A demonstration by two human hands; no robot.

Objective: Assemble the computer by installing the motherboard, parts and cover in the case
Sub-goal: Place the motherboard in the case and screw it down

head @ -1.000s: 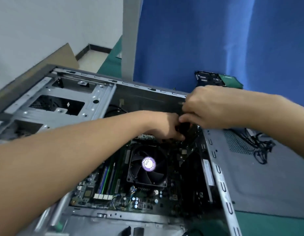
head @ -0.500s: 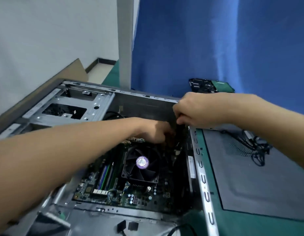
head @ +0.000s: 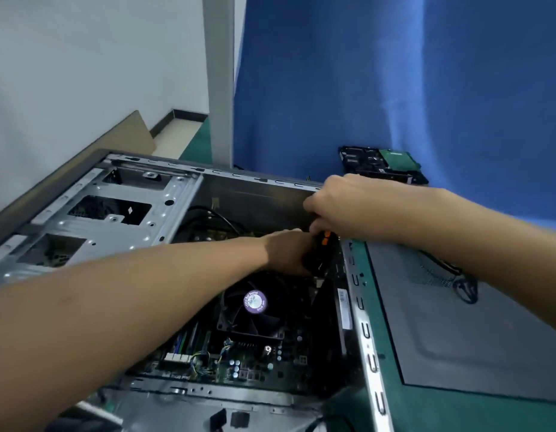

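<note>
Head view: the case (head: 367, 338) lies open on its side with the board (head: 255, 366) seated in it and the fan (head: 255, 302) near its centre; both hands work at the case's two-o'clock corner, just past the fan. The right hand (head: 342, 207) is curled round the top of a black-and-orange tool (head: 325, 236), likely a screwdriver; the left hand (head: 289, 251) sits against the tool's lower end, at its seven o'clock, but its fingers are hidden, so I cannot tell whether it pinches the shaft or a screw. Risks, as I judge them: the tip is out of sight beneath both hands, so it could slip and gouge the board or nick the fan; a dropped screw could lodge among the parts; a crooked start could strip the thread; over-tightening could stress the board. The cover (head: 457, 338) lies at three o'clock of the case, not yet fitted; a drive (head: 382, 163) lies at one o'clock.
</note>
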